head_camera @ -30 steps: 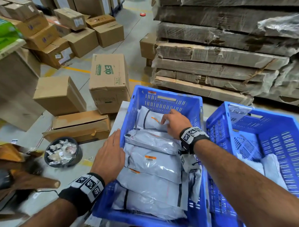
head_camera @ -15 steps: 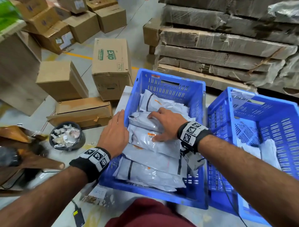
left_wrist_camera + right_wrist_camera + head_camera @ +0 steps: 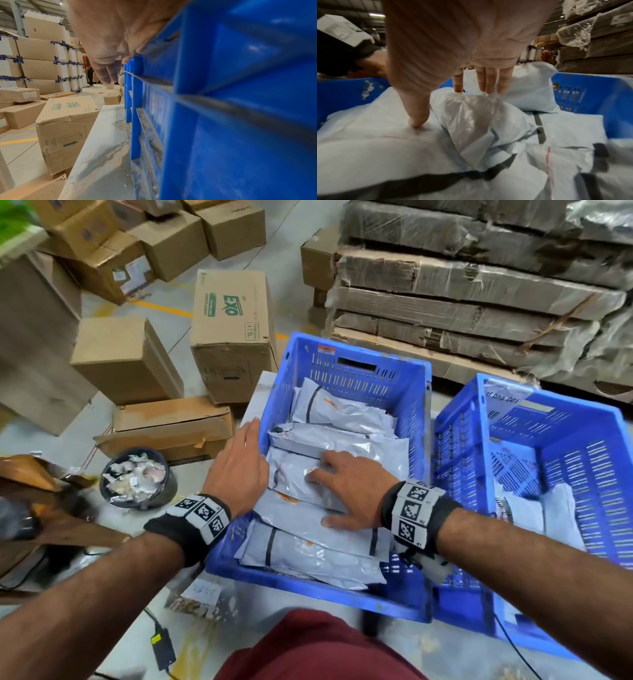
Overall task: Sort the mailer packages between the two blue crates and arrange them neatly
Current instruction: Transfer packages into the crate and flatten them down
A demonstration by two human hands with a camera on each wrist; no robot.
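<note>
Two blue crates stand side by side on a pale table. The left crate [image 3: 359,371] holds several grey mailers [image 3: 335,412] lying overlapped in a row from far to near. My right hand [image 3: 322,494] lies flat on the middle mailers, fingers spread and pressing down. In the right wrist view the right hand [image 3: 453,105] has its thumb and fingertips [image 3: 488,89] dug into the soft mailers [image 3: 479,115]. My left hand [image 3: 246,446] rests with straight fingers on the crate's left rim, also seen as left hand [image 3: 109,56] beside the blue wall [image 3: 223,108]. The right crate [image 3: 582,446] holds a few mailers [image 3: 534,508].
Cardboard boxes crowd the floor to the left, among them a green-printed box [image 3: 233,337] against the table. A black bin of scraps [image 3: 137,477] sits near the left. Wrapped stacks of flat cardboard [image 3: 479,285] stand behind the crates. A person [image 3: 89,70] stands far off.
My right hand has slid from the far mailer toward me onto the middle ones and flattened out. The left hand stays on the crate's left rim. The head view has tipped downward.
</note>
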